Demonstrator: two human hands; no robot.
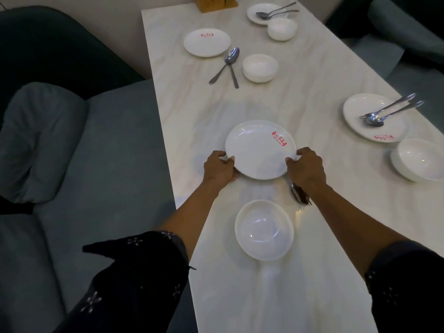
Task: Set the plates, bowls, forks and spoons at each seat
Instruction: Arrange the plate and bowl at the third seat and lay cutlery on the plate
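Now both my hands pinch the plate (260, 150): left hand (219, 168) at its 8 o'clock rim, right hand (306, 168) at 4; bowl (264, 229) sits at 6 on the bench (312, 80).

Both hands grip a white plate (260, 150) by its rim, left hand (219, 167) and right hand (306, 167) on opposite sides. A bowl (264, 230) sits on the table (312, 236) just nearer than the grip. Cutlery (300, 195) lies under the right wrist.

A restaurant booth: marble-look table (312, 80) between cushioned benches (108, 140), logo-stamped plates (206, 43).
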